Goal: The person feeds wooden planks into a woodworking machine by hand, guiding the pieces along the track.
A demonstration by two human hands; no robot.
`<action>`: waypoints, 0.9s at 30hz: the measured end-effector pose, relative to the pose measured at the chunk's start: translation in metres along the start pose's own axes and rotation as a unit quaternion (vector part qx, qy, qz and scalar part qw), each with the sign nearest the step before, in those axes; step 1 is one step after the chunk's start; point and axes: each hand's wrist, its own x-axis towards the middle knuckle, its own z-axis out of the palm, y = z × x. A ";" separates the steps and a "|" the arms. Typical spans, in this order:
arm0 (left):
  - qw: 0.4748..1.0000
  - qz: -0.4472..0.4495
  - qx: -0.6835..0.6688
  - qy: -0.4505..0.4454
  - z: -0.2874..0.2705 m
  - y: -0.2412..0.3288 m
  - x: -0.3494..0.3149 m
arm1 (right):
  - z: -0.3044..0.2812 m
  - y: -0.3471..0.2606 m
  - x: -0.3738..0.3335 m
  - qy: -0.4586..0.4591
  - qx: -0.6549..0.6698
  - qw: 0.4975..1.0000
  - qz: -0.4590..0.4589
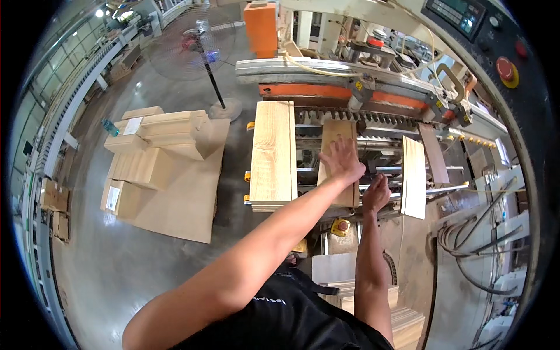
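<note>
My left hand (341, 158) lies with fingers spread on the face of a tan wooden board (339, 128) resting across the machine's rails. Just right of that board's near end is my right hand (377, 192), its fingers curled closed near a dark part of the machine. Whether anything is inside them is hidden. Left of the board stands a stack of pale wood-grain boards (271, 151). To the right, a single light board (413, 175) lies over the rails, with a browner board (433, 151) beyond it.
Piles of boards (175, 128) sit on a cardboard sheet (195, 204) at left, near a pedestal fan (213, 76). A machine fence (326, 90) with clamps runs along the back. More boards (408, 324) are stacked near my body. A control panel (478, 35) hangs upper right.
</note>
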 end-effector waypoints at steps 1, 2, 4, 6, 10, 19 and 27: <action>1.000 -0.019 0.000 0.014 0.010 -0.004 0.005 | -0.004 -0.008 0.000 -0.004 -0.002 1.000 0.013; 0.998 -0.042 0.001 0.036 0.020 -0.012 0.013 | 0.000 -0.014 0.001 -0.020 -0.012 0.999 0.038; 0.997 -0.053 -0.005 0.055 0.037 -0.032 0.030 | 0.013 -0.017 -0.004 -0.014 -0.034 0.999 0.008; 0.992 -0.083 -0.004 0.098 0.045 -0.035 0.039 | 0.017 -0.011 -0.003 -0.035 -0.056 0.998 0.013; 0.978 -0.135 -0.138 0.082 0.057 0.006 0.041 | -0.009 0.043 -0.003 0.017 -0.029 0.999 0.012; 0.838 -0.300 -0.455 -0.032 0.103 -0.093 0.123 | -0.017 -0.002 0.013 -0.186 0.300 0.925 0.142; 0.882 -0.298 -0.363 0.024 0.060 -0.066 0.109 | -0.013 0.002 0.018 -0.191 0.249 0.940 0.130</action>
